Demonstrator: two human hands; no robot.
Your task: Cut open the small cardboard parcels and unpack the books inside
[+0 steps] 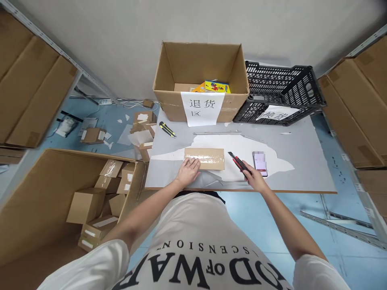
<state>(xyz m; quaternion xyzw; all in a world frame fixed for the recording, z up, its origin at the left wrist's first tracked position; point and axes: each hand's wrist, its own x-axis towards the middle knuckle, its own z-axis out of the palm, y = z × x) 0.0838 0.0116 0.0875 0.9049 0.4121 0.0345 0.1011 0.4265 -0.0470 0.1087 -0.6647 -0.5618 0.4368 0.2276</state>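
Note:
A small cardboard box [213, 158] with clear tape along its top lies on the table in front of me. My left hand [189, 170] rests on the box's left end, fingers spread on the top and near edge. Just off the box's right end, my right hand [254, 177] is closed round a red-and-black utility knife [238, 162]. The knife's dark tip points up and left, apart from the box. A phone [260, 163] with a lit screen lies beside my right hand. Farther back on the left lies a yellow-and-black utility knife [167, 129].
An open carton [169, 105] with a paper label and colourful packs stands at the back, beside a black plastic crate [281, 98]. The grey tabletop covering [308, 161] is torn, showing white. On the left, a big carton [39, 181] holds several small boxes; scraps litter the floor.

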